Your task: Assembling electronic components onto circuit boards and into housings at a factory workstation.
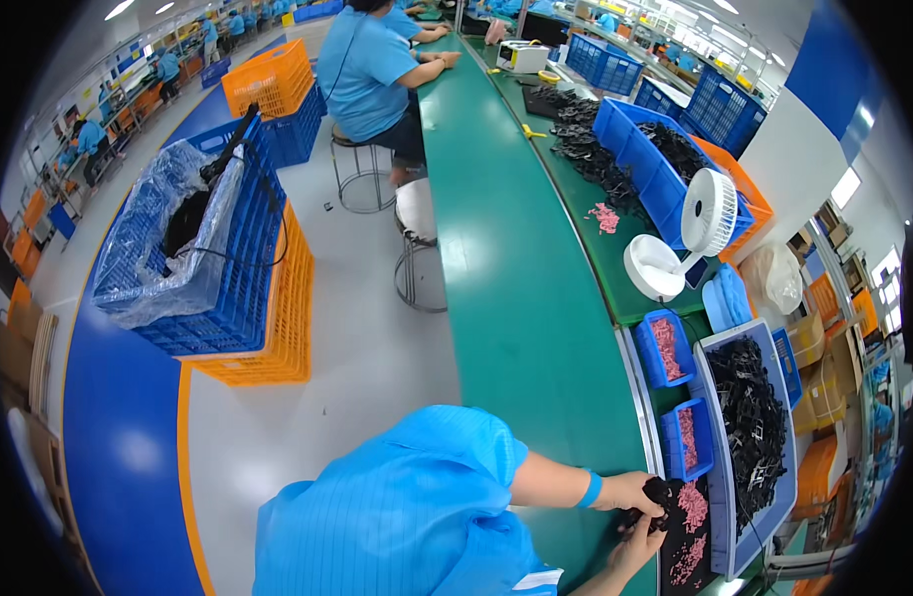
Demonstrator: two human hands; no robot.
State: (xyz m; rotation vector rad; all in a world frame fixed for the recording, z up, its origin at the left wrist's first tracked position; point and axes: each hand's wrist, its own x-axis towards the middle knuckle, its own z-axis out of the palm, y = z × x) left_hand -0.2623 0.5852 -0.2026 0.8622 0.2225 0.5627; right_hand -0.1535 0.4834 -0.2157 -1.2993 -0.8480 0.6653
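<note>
Head view, both hands [640,507] perhaps pinching black part [661,493]

The person wears a bright blue short-sleeved work smock [397,517] of thin fabric with fine vertical stripes and soft folds across the shoulder. The sleeve ends above the elbow, leaving both forearms bare. A light blue wristband [591,489] circles the left wrist. A small white patch [538,579] shows at the smock's lower edge.

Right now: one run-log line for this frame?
left hand: holds black part | right hand: on same part | pink pieces beside | grey tray right
</note>
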